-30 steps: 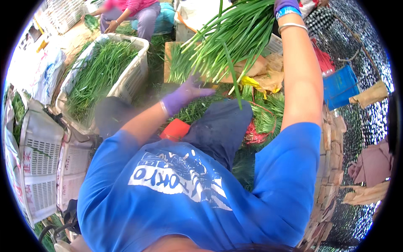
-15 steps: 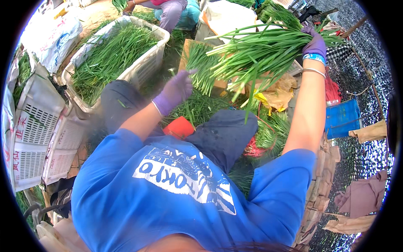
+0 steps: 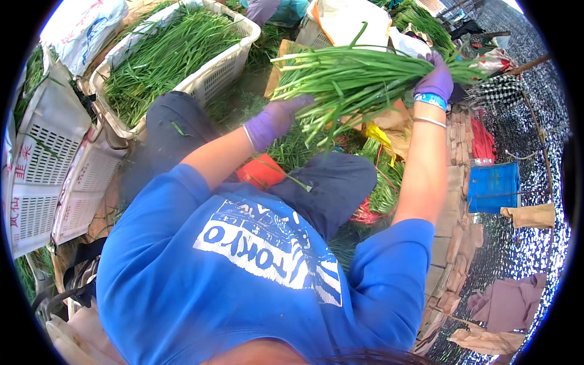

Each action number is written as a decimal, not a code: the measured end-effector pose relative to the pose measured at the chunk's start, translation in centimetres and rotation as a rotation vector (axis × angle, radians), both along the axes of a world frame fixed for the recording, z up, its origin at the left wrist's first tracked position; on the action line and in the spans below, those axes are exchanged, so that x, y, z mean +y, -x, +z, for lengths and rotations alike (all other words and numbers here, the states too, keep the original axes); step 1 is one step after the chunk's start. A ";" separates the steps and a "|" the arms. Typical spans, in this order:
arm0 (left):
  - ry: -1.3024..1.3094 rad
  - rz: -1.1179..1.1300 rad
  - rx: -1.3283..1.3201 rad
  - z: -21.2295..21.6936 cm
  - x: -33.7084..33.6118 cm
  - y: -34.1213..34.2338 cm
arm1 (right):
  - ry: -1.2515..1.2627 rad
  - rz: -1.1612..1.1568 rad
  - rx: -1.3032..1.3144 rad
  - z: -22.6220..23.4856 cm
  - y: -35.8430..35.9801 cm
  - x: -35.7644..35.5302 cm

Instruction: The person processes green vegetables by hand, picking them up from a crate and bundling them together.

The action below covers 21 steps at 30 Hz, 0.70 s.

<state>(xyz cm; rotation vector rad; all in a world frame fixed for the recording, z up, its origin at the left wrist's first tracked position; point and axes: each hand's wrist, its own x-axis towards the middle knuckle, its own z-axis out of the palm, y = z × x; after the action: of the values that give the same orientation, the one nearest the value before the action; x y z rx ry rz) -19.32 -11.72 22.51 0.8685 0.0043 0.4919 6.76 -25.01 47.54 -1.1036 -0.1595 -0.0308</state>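
1. Shifted since the earlier frame: bundle of green stems (image 3: 359, 73), brought in toward the left hand (image 3: 274, 121), whose fingertips now overlap its pale ends where a gap showed.
2. Nearest, under the work: right knee (image 3: 353, 173), with a red object (image 3: 261, 171), kind unclear, to its left. I would carry the bundle clear of both.
3. Left hand, purple-gloved: fingers stretched to the pale ends. From my remote view I cannot tell whether they pinch any stems. My advice: take only a few at a time, lightly, drawing along their length.
4. Bundle, condition: off the ground, roughly level across the front of the body; pale ends leftward and unevenly fanned, leaves running rightward. I judge it limp toward the tips, so I would keep it level.
5. Right hand (image 3: 437, 80), purple-gloved: wrapped round the leafy part. I would hold firmly enough against slipping, gently enough against bruising.
6. Below and beyond: loose greens (image 3: 292, 149) and a yellow strip (image 3: 378, 135); dangling stems could catch there.
7. Farther, left: white crate (image 3: 222, 73), heaped with greens.
8. Farthest: white sheet (image 3: 356, 21), past the bundle.
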 end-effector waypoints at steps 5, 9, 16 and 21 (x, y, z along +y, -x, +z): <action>-0.113 -0.291 0.318 2.4 1.3 3.8 | 0.156 0.148 -0.036 -5.5 -3.9 -2.9; 0.218 -0.414 0.101 1.8 1.2 5.5 | 0.022 0.061 0.141 -9.2 -4.9 -6.0; -0.090 -0.391 0.248 -4.5 9.9 9.8 | 0.034 -0.075 0.168 -16.0 1.3 -17.9; 0.351 -0.206 -0.080 -7.0 18.9 12.4 | -0.244 -0.195 0.409 -17.8 8.9 -24.7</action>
<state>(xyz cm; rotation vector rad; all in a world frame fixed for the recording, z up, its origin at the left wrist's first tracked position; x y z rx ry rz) -31.75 7.20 15.53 0.4986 -0.0694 0.3193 -2.16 -49.71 29.75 -0.8577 0.3120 0.0020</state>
